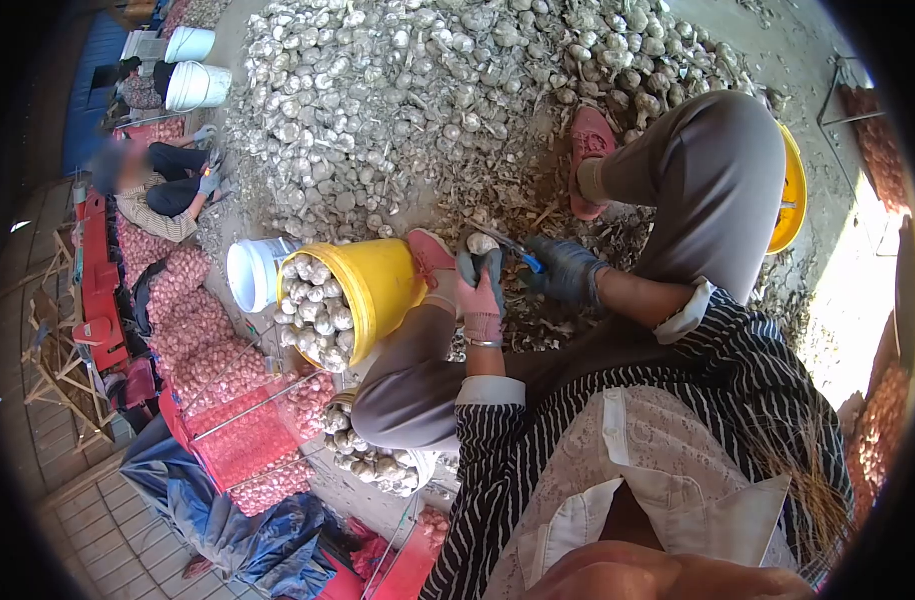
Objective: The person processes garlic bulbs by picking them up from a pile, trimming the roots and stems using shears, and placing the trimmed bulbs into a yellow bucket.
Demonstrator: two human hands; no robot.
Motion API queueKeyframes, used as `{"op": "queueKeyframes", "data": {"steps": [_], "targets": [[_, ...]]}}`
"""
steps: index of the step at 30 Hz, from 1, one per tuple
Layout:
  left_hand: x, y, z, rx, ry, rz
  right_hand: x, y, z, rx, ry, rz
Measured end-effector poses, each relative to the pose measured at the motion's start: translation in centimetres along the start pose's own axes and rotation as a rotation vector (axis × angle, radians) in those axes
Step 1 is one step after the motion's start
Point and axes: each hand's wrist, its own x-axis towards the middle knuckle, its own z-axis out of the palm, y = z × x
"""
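Observation:
My left hand (480, 285), in a pink and grey glove, grips a garlic bulb (482, 243) with its fingers wrapped round the lower part. Close on its right, my right hand (566, 271) wears a dark glove and is closed round the blue handle of a pair of shears (531, 262). The metal blades point up and left, right at the top of the bulb. Left of my hands, a yellow bucket (386, 285) full of garlic bulbs (320, 315) leans toward the left.
A large heap of garlic (378, 110) covers the floor ahead, with dry trimmings around my feet. A white bucket (253, 275) stands beside the yellow one. Another yellow bucket (793, 190) is behind my right knee. Red net sacks (193, 340) line the left, where a person (158, 185) sits.

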Motion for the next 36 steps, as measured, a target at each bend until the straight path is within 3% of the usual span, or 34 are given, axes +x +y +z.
{"op": "queueKeyframes", "data": {"steps": [2, 5, 10, 12, 13, 15, 17, 18, 20, 22, 23, 24, 26, 28, 29, 31, 34, 36], "targets": [[-0.4, 1.4, 0.5, -0.323, -0.085, -0.034, -0.4, 0.2, -0.1, -0.049, 0.022, -0.012], [0.4, -0.2, 0.9, -0.408, -0.019, -0.168, -0.5, -1.6, -0.7, -0.124, 0.023, -0.024], [-0.5, 3.2, 0.6, -0.021, -0.025, 0.013, 1.0, 1.1, 1.7, -0.118, 0.019, 0.001], [-0.5, 5.4, -0.4, -0.418, 0.042, -0.227, 2.4, 4.1, 4.6, 0.476, 0.09, 0.002], [-0.2, 7.2, -1.2, -0.518, 0.119, -0.203, 2.5, 3.9, 4.5, 0.473, 0.085, 0.0], [1.3, 9.5, -5.7, -0.483, 0.277, -0.027, 2.6, 3.0, 3.6, 0.806, 0.079, 0.21], [3.4, 12.1, -11.3, -0.241, 0.372, 0.223, 2.2, 1.4, 2.3, 0.853, 0.078, 0.263], [5.3, 11.7, -15.5, 0.167, 0.496, 0.352, 2.4, 0.9, 1.8, 0.896, 0.082, 0.303], [7.6, 14.2, -19.1, 0.071, 0.513, 0.382, 3.1, 1.1, 2.3, 0.91, 0.097, 0.336], [11.1, 12.6, -24.8, 0.963, 0.709, 0.125, 3.8, 2.2, 3.5, 0.925, 0.131, 0.374], [11.7, 13.7, -25.4, 1.038, 0.538, 0.029, 4.4, 3.3, 4.5, 0.885, 0.162, 0.307], [12.7, 13.7, -25.5, 1.068, 0.557, -0.085, 4.7, 4.1, 4.9, 0.844, 0.197, 0.244], [12.0, 16.9, -20.6, 1.265, 0.66, 0.252, 4.5, 3.2, 3.6, 0.898, 0.178, 0.319], [15.0, 13.9, -14.7, 1.015, 0.415, 0.616, 5.1, 3.6, 3.3, 0.946, 0.15, 0.413], [16.0, 13.8, -11.2, 0.903, 0.173, 0.594, 5.3, 4.0, 3.7, 0.995, 0.144, 0.446], [18.3, 11.2, -5.0, 0.66, -0.038, 0.272, 5.5, 4.4, 3.9, 1.04, 0.153, 0.49], [24.8, 2.5, 2.1, 0.441, -0.081, 0.15, 5.8, 4.3, 3.3, 1.079, 0.151, 0.48], [28.2, 0.4, 6.8, 0.33, -0.097, 0.127, 5.9, 3.6, 2.5, 1.13, 0.201, 0.449]]}}
